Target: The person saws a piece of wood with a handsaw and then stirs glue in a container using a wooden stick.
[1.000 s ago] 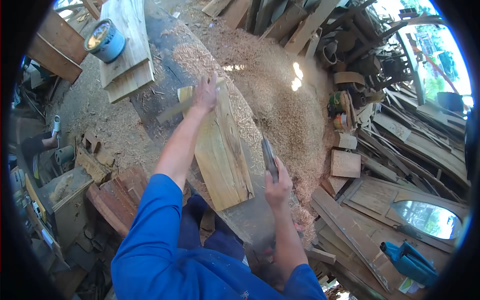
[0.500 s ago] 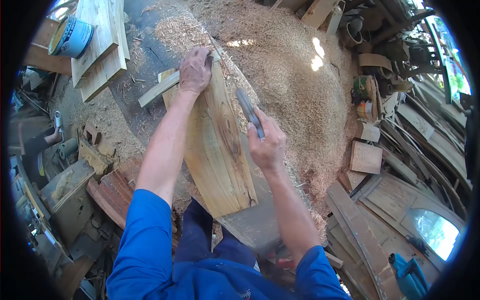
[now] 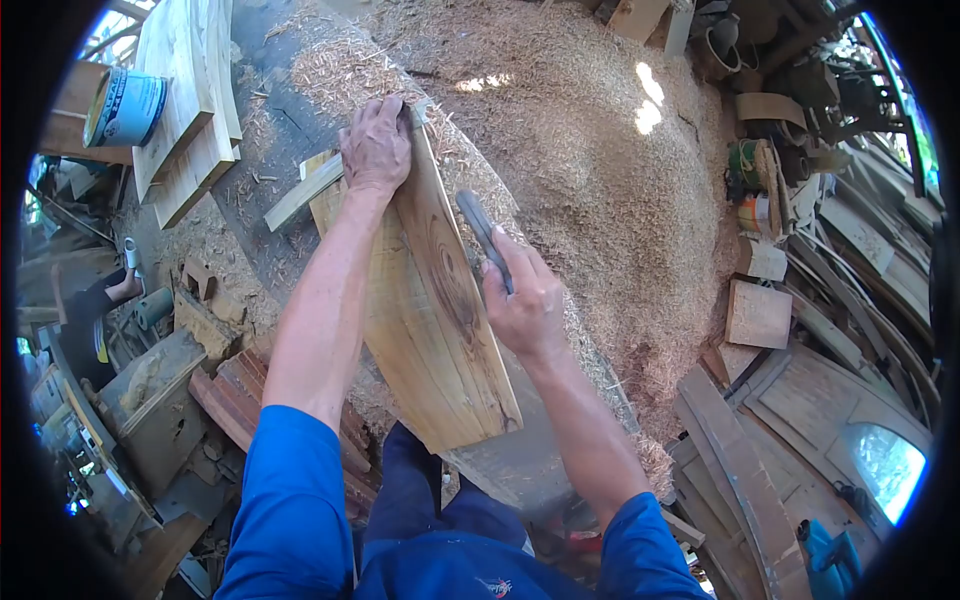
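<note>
A pale wooden board [image 3: 420, 330] with dark, knotty grain lies lengthwise in front of me on the workbench. My left hand [image 3: 376, 148] is closed over its far end, the fingers curled around the edge. A short wooden strip [image 3: 303, 193] pokes out crosswise on that hand's left side. Right of the board, my right hand [image 3: 527, 298] is wrapped around the grey handle of a hand tool [image 3: 480, 222]. The handle points forward and left, beside the board's right edge. The working end of this tool is too thin and blurred to make out.
Wood shavings [image 3: 620, 210] cover the ground on the right. Thick planks [image 3: 195, 120] and a blue-labelled can [image 3: 127, 108] stand at the upper left. Stacked brown boards [image 3: 228, 400] lie lower left. A wooden door panel [image 3: 815, 405] and scrap timber fill the right side.
My right hand and the tool have shifted slightly left and toward me. The board's near end sits a little lower in view. Both holds are the same.
</note>
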A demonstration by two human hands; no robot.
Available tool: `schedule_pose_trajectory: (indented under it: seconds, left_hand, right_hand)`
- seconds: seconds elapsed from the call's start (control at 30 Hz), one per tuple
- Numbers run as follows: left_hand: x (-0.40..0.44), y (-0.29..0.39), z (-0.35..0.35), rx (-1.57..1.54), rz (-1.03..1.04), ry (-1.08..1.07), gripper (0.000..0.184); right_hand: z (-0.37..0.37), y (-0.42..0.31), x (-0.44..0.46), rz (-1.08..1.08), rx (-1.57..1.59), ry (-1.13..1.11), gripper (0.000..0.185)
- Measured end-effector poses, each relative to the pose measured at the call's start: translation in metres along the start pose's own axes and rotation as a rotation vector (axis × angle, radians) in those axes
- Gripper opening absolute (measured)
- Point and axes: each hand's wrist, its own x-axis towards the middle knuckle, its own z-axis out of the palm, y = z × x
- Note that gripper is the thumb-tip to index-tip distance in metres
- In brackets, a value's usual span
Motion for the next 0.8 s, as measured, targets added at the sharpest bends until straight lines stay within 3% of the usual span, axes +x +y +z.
schedule_pose_trajectory:
  seconds: [0.8]
  left_hand:
    - [-0.001, -0.001, 0.004, -0.032, 0.009, 0.014, 0.016]
  right_hand:
    - [0.006, -0.011, 0.005, 0.041, 0.000, -0.029, 0.037]
